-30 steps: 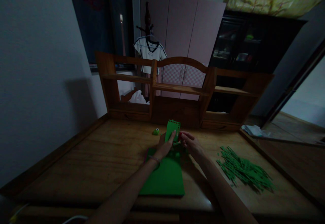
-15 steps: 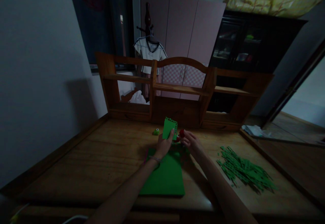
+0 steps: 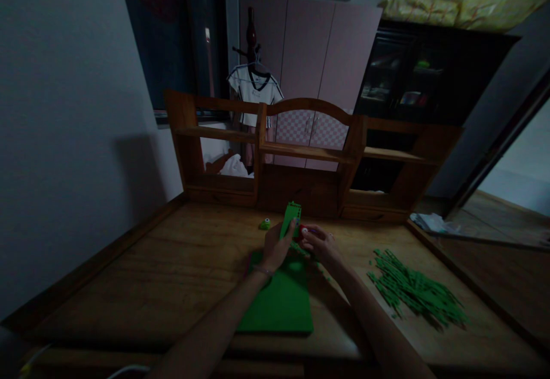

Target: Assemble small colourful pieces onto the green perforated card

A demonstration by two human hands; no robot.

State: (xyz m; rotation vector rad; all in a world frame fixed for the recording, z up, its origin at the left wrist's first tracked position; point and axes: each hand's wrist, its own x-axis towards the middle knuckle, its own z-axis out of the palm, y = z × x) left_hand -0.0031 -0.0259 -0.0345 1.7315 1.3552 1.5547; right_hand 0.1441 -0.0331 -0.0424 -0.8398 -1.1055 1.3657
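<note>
My left hand [image 3: 275,250] grips a small green paper card [image 3: 291,214], held tilted with its thumb on the front. Small holes line the card's top and right edges. My right hand [image 3: 321,245] closes around a small red hole punch [image 3: 302,231] with a white eye on it, set against the card's right edge. Fingers partly cover the punch. Beneath both hands lies a large green sheet or pad [image 3: 281,304], with green scraps near its top edge. A small green object with a white eye [image 3: 264,225] sits beyond my left hand.
On the wooden desk [image 3: 172,270], a pile of punched green strips [image 3: 415,287] lies to the right. A wooden shelf unit [image 3: 301,149] runs along the desk's back. The wall [image 3: 77,167] borders the left side; a white cable [image 3: 129,370] shows at the front.
The card has turned and appears narrower. My right hand has brought the red hole punch left and slightly down, against the card's right edge.
</note>
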